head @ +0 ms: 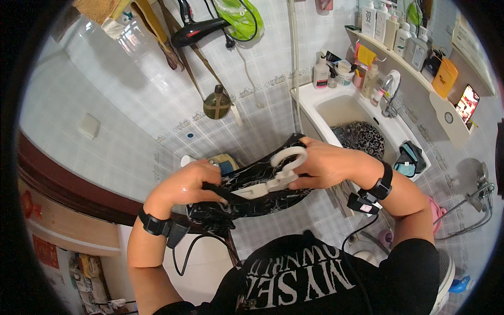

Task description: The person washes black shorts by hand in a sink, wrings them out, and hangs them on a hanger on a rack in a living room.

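My left hand (201, 183) grips one end of a black garment (271, 204) with thin white pattern lines, thumb and fingers pinching its edge. At the garment's other end my right hand (323, 163) holds the cloth close to the hook of a white plastic clothes hanger (256, 191). One arm of the hanger reaches into the garment's opening; its other arm is mostly hidden by my right hand and the cloth. Dark patterned fabric (360, 139) lies in the basin of the white sink (323, 118), to the right of the garment.
Bottles (401, 39) line a wall shelf, with a lit phone (467, 103) at its end. The faucet (390, 94) rises behind the basin; a teal and gray cloth (409, 157) lies on the sink's rim. A hair dryer (201, 31) and a canteen (216, 104) hang on the tiled wall.
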{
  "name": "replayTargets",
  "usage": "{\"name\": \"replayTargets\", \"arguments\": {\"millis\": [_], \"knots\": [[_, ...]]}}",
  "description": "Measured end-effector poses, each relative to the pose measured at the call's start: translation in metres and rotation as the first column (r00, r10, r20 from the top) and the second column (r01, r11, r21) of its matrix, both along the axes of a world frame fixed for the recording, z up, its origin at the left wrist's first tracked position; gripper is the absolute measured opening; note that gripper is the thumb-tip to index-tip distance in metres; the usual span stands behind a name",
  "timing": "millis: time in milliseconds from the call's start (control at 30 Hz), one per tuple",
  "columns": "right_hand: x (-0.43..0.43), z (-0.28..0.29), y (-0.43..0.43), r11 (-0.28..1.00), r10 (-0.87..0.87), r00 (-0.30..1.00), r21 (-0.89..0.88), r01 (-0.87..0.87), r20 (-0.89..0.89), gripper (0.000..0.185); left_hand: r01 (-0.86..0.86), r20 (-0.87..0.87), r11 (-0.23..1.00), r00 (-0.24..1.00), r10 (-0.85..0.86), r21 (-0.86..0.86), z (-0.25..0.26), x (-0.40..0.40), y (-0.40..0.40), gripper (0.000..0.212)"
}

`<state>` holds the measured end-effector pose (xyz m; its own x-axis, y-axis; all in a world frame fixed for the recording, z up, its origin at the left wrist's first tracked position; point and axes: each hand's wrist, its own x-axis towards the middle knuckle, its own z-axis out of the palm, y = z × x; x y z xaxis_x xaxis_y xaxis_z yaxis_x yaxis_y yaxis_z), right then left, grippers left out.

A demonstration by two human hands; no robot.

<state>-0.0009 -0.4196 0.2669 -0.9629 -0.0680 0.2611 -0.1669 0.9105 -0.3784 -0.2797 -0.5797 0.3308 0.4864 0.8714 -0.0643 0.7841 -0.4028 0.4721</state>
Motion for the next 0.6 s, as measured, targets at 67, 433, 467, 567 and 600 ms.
{"name": "replayTargets", "arguments": {"millis": [67, 433, 467, 567, 600], "knots": [[-0.012, 0.030, -0.019, 0.999, -0.008, 0.973, 0.042, -0.002, 0.229, 0.033, 0.012, 0.084, 0.996, 0.996, -0.020, 0.090, -0.011, 0.013, 0.004, 0.032], [-0.028, 0.038, -0.016, 0.994, -0.070, 0.960, 0.099, 0.044, 0.273, 0.036, -0.206, 0.057, 0.979, 0.977, 0.206, -0.009, -0.016, 0.059, 0.006, 0.039], [-0.027, 0.037, -0.015, 0.996, -0.089, 0.958, 0.049, 0.079, 0.273, 0.034, -0.224, 0.088, 0.974, 0.971, 0.224, -0.005, -0.023, 0.058, 0.007, 0.036], [-0.023, 0.031, -0.008, 0.982, -0.099, 0.980, -0.141, 0.124, 0.176, 0.028, -0.288, 0.206, 0.958, 0.937, 0.284, -0.011, -0.030, 0.052, 0.006, 0.031], [-0.020, 0.031, -0.001, 0.969, -0.077, 0.994, -0.228, 0.092, 0.073, 0.027, -0.311, 0.248, 0.950, 0.919, 0.306, -0.018, -0.031, 0.048, 0.004, 0.030]]}}
